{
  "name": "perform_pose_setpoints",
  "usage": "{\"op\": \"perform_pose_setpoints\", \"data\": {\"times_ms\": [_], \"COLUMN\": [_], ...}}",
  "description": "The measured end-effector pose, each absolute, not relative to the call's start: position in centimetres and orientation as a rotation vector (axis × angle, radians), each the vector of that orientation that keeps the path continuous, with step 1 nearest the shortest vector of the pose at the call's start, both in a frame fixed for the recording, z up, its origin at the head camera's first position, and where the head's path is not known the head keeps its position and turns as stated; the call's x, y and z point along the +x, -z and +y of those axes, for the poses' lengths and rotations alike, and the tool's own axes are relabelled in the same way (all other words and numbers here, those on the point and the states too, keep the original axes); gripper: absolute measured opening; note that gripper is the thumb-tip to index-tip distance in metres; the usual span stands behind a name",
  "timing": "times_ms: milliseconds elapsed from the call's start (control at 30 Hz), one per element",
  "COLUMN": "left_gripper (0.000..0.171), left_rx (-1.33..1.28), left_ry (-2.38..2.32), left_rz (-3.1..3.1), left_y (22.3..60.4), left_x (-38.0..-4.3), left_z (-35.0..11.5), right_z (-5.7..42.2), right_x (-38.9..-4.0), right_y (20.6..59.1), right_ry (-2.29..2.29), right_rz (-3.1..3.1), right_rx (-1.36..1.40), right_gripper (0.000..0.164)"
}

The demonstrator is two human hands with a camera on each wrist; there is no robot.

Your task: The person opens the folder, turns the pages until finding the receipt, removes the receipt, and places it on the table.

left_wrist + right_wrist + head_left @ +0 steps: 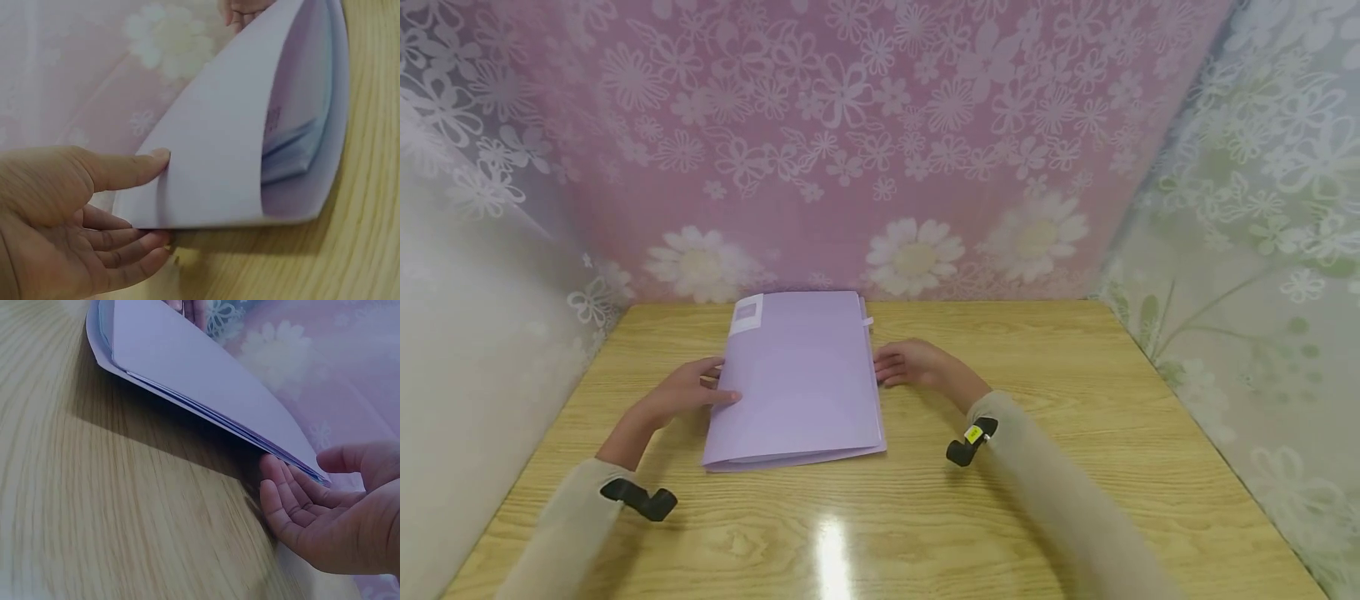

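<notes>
A lilac document folder (797, 375) with a white label (747, 312) lies on the wooden table, its cover slightly raised along the bottom. Its left edge is gripped by my left hand (687, 392), thumb on the cover and fingers at the underside. Papers or clear sleeves (294, 147) show inside the gap in the left wrist view. At the opposite edge is my right hand (913, 364), fingers loosely bent beside the folder. In the right wrist view, the right fingertips (272, 469) appear to touch the edge from below; the right thumb stays off the cover.
The wooden table (1000, 517) runs back to a pink flowered curtain (887, 150). Pale flowered sheets hang at the left (482, 333) and right (1255, 292). A small tab (868, 321) sticks out of the folder's right edge.
</notes>
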State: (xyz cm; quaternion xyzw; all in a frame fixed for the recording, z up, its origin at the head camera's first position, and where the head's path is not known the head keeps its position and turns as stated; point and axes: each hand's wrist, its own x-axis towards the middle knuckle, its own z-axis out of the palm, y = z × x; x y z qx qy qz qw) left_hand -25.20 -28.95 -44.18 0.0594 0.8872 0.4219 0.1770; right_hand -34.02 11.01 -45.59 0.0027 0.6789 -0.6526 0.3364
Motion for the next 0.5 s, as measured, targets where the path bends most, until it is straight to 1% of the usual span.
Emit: {"op": "perform_pose_setpoints", "data": {"times_ms": [100, 333, 500], "left_gripper": [0.098, 0.093, 0.092], "left_rx": [0.192, 0.312, 0.397], "left_ry": [-1.200, -1.158, -1.092], "left_rz": [2.529, 2.601, 2.643], "left_y": [44.5, 45.6, 45.6], "left_x": [-25.6, -26.6, -27.0], "left_z": [-27.6, -25.0, -23.2], "right_z": [12.6, 16.0, 17.7], "right_x": [-34.3, -34.6, -34.6], "right_y": [45.4, 44.7, 44.5], "right_ry": [1.687, 1.632, 1.615], "right_rz": [1.783, 1.819, 1.842], "right_rx": [0.013, 0.012, 0.021], "right_gripper": [0.024, 0.032, 0.032]}}
